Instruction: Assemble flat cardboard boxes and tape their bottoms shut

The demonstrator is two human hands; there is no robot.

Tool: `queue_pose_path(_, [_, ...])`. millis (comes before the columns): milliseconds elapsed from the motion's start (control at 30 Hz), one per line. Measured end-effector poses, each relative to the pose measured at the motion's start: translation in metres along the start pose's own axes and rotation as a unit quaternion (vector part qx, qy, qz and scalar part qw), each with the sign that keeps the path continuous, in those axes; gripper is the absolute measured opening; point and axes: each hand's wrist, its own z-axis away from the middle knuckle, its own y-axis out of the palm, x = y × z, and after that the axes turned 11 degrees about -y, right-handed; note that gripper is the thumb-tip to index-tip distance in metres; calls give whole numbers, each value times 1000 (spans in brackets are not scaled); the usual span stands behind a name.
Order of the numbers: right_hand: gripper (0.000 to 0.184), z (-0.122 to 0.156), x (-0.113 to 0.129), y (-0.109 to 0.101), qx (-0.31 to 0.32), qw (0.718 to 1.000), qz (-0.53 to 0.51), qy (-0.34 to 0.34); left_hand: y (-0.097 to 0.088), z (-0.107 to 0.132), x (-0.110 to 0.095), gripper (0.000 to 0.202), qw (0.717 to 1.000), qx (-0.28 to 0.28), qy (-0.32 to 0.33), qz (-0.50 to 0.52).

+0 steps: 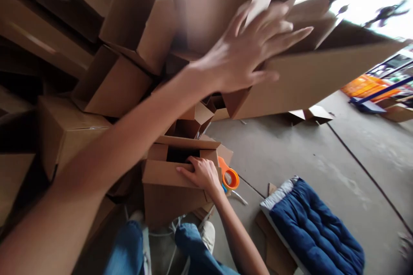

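Observation:
My left hand [251, 47] is raised high with its fingers spread, open, in front of a heap of brown cardboard boxes [142, 21]; it holds nothing. My right hand [201, 174] rests on the top flap of a small cardboard box [171, 184] on the floor by my feet, fingers curled over the flap's edge at the box's open top. An orange tape dispenser [229, 177] lies just right of that hand, touching the box's side.
Assembled and half-folded cardboard boxes pile up across the left and the top. A long flat carton [319, 77] leans at the right. A blue cushion [312, 227] lies on the concrete floor [322, 146]. Orange crates [364, 86] stand far right.

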Motion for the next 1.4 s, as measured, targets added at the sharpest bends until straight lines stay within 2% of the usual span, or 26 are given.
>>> queue_pose_path(67, [59,0,-1,2,-2,1000,6,1,21,-6,-3,79,993,-89,73,3])
queue_pose_path(100, [59,0,-2,2,-5,1000,7,-2,37,-1,4,82,990,-108,91,10])
queue_pose_path(167, [57,0,-4,3,-8,1000,7,-15,74,25,36,70,994,-71,75,38])
queue_pose_path(233, [55,-1,-5,4,-4,1000,2,-30,110,64,82,51,997,-42,21,60])
queue_pose_path(333, [55,-5,-8,5,3,999,2,-42,151,125,144,41,988,-46,-132,67])
queue_pose_path(367, [55,-7,-8,6,4,999,5,-46,160,141,157,43,982,-51,-163,84])
queue_pose_path(433, [55,-10,-9,7,5,998,14,-68,172,162,171,45,967,-59,-186,165])
queue_pose_path(500, [51,-15,-11,7,7,994,22,-103,178,171,173,39,959,-67,-180,209])
queue_pose_path(600, [47,-21,-14,7,15,989,21,-145,179,176,167,29,964,-65,-157,203])
queue_pose_path(667, [46,-24,-16,7,14,987,10,-161,177,181,165,34,968,-55,-152,194])
queue_pose_path(767, [45,-23,-18,9,-9,984,-14,-180,175,193,166,50,972,-32,-151,177])
queue_pose_path(867, [43,-17,-18,16,-83,981,-15,-175,177,203,165,57,976,-34,-144,158])
queue_pose_path(1000, [65,-6,-17,25,-229,964,60,-122,187,209,164,54,978,-58,-148,137])
queue_pose_path(1100, [79,-3,-15,26,-253,957,102,-99,194,214,164,51,981,-89,-136,106])
queue_pose_path(1167, [80,-4,-13,25,-268,952,106,-106,199,217,164,51,982,-119,-121,81])
queue_pose_path(1300, [65,-6,-13,23,-332,926,126,-131,207,225,159,44,979,-170,-104,52])
queue_pose_path(1400, [42,-5,-15,22,-348,912,136,-170,216,235,151,34,979,-171,-101,40])
